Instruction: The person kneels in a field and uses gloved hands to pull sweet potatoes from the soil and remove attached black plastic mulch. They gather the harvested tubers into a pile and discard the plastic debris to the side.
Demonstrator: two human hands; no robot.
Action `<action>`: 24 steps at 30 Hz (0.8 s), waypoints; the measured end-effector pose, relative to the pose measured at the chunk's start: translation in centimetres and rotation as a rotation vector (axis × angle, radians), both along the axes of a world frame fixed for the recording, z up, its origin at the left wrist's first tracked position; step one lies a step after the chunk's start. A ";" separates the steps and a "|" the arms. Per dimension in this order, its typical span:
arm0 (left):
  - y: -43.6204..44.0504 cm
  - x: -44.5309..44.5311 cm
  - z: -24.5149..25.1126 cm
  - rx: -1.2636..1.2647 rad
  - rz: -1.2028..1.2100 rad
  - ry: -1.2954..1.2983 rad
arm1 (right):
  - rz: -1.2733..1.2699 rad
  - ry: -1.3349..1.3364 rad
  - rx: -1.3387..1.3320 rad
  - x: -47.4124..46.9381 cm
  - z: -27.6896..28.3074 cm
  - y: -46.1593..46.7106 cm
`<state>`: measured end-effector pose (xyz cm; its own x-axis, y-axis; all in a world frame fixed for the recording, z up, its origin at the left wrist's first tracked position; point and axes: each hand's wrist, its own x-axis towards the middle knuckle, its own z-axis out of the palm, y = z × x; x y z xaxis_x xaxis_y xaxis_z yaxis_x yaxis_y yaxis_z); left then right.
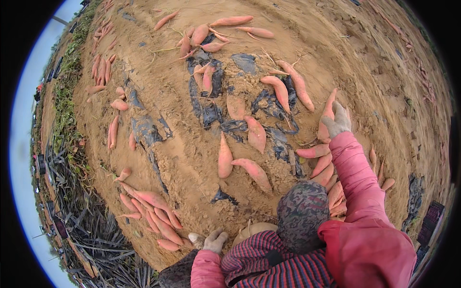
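Both hands wear pale, soiled gloves below pink sleeves. My right hand (338, 120) reaches out at the right and lies over a long sweet potato (327, 111), fingers around its side. Under that forearm several sweet potatoes (322, 163) lie in a row. Low in the picture, my left hand (215, 240) rests by the soil near my knee, its fingers together; whether it holds anything cannot be told. A heap of sweet potatoes (158, 210) lies to its upper left. Between the hands, a sweet potato (225, 158) and a curved sweet potato (254, 174) lie on the sandy soil.
Torn black plastic film (212, 113) is partly buried in the soil ahead. More sweet potatoes (200, 34) lie farther off and at the left. Green vines (68, 97) and dark dry leaves (97, 237) run along the left edge. Dark crates (430, 219) stand at the lower right.
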<state>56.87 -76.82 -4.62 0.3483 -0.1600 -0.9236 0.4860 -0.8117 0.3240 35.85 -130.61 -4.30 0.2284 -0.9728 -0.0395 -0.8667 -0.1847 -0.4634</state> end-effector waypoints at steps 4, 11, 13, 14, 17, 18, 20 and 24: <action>0.0 -0.4 0.1 0.019 0.148 0.037 | 0.214 -0.019 0.228 6.7 -0.8 -0.2; 0.7 -0.6 0.5 0.092 0.216 0.013 | 0.115 0.050 0.364 14.7 -5.7 -2.1; 0.8 -0.6 0.3 0.061 0.190 0.005 | 0.106 -0.063 0.368 13.3 -6.9 -2.5; 0.8 -0.6 0.2 0.052 0.182 0.005 | 0.126 -0.205 0.225 13.3 -7.6 -2.2; 0.6 -0.3 -0.1 0.068 0.181 0.066 | -0.188 -0.762 0.961 9.6 -8.2 -1.2; 0.5 -0.2 -0.2 0.070 0.175 0.073 | -0.187 -0.900 1.004 8.2 -8.3 -0.4; 0.3 -0.1 -0.3 0.058 0.181 0.074 | -0.294 -1.066 1.049 5.8 -8.2 1.6; 0.1 -0.2 -0.5 0.056 0.194 0.064 | -0.510 -1.352 1.211 1.7 -6.6 3.0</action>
